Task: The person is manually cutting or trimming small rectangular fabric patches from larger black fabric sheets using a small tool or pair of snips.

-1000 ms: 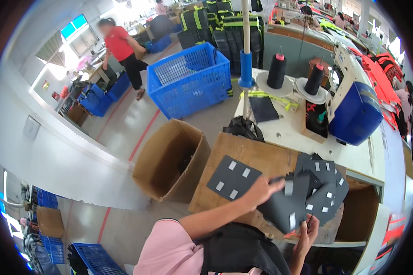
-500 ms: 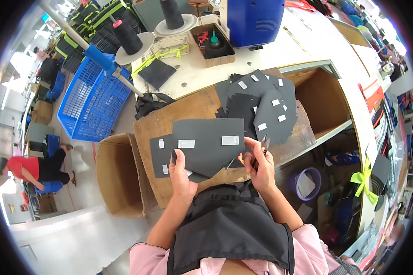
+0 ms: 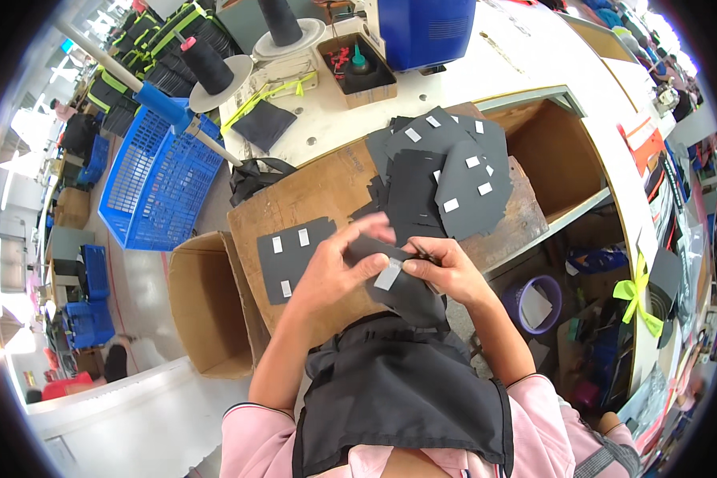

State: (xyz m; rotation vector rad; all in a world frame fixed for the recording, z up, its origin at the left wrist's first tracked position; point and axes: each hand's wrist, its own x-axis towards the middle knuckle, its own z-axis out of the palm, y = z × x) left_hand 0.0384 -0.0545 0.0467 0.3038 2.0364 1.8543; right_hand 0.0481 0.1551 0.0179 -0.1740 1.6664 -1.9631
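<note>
A black fabric piece [image 3: 410, 296] with a white patch [image 3: 388, 274] is held bent in front of my apron. My left hand [image 3: 331, 271] has its thumb on the piece near the patch; its raised fingers are blurred behind the piece's upper edge. My right hand [image 3: 450, 275] pinches the piece's upper right edge between thumb and fingers. A dark tip of the small thread snips [image 3: 427, 254] shows at those fingers, mostly hidden. On the brown board [image 3: 327, 187], left of my hands, lie flat black pieces [image 3: 289, 267] with white patches.
A heap of black patched pieces [image 3: 422, 179] covers the board's right part. Beyond are thread cones [image 3: 207, 68], a small parts box [image 3: 358, 76] and a blue machine [image 3: 426, 32]. An open carton [image 3: 203, 311] and blue basket [image 3: 159, 175] stand left, a purple bin [image 3: 555, 303] right.
The held piece has turned and bent, coming down and to the right. My left hand has moved up and right, closer to my right hand. The pieces on the left are now more exposed.
</note>
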